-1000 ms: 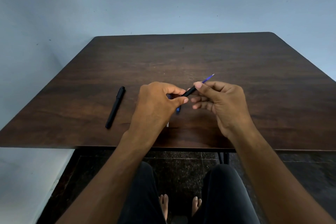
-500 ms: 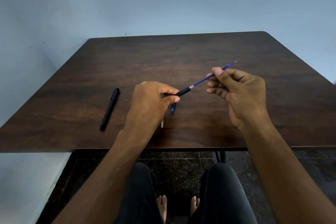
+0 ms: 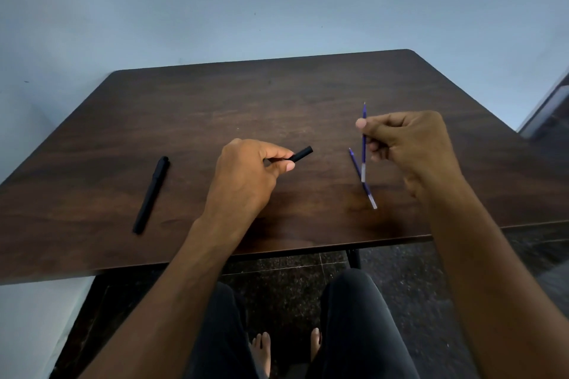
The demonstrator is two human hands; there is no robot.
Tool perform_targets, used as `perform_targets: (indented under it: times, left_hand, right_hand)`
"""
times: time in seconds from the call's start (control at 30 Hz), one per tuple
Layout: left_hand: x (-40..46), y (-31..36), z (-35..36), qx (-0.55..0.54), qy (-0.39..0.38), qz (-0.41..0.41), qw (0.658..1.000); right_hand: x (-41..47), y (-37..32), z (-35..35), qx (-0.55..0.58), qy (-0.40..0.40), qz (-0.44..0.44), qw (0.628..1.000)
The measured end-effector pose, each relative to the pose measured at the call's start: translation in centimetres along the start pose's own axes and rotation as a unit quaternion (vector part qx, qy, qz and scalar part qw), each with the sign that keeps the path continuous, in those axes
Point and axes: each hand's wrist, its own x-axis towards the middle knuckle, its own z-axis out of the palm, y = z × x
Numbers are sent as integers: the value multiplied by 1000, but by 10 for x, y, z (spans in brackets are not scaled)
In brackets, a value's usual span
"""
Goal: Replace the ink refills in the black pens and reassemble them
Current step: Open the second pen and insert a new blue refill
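My left hand (image 3: 246, 175) grips a black pen barrel (image 3: 301, 154) whose open end points up and to the right above the dark wooden table (image 3: 277, 101). My right hand (image 3: 406, 144) pinches a blue ink refill (image 3: 364, 144) between thumb and fingers and holds it nearly upright, tip up, clear of the barrel. A second blue refill (image 3: 365, 186) lies on the table just below and left of my right hand. A whole black pen (image 3: 151, 195) lies on the table at the left, apart from both hands.
The table's front edge (image 3: 308, 248) runs just above my knees. A pale blue wall stands behind the table. At the far right edge is a doorway or frame (image 3: 551, 114). Below the table are dark floor tiles and my bare feet.
My right hand has pulled the blue refill fully out of the barrel and moved it right, turning it upright. A second refill now shows on the table. The view has tilted.
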Motion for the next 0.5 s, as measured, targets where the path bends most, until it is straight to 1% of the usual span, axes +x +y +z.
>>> perform_targets:
  times: [0.1, 0.23, 0.33, 0.5]
  left_hand:
    - [1, 9, 9, -3, -14, 9, 1000]
    - [4, 22, 22, -1, -41, 23, 999]
    - [4, 27, 31, 5, -58, 38, 998]
    - [3, 28, 37, 24, -71, 49, 996]
  right_hand:
    - [0, 3, -10, -114, -6, 26, 993]
    - [2, 3, -16, -257, -15, 53, 965]
    - [2, 5, -10, -301, -27, 80, 950]
    - [5, 9, -2, -346, -38, 84, 934]
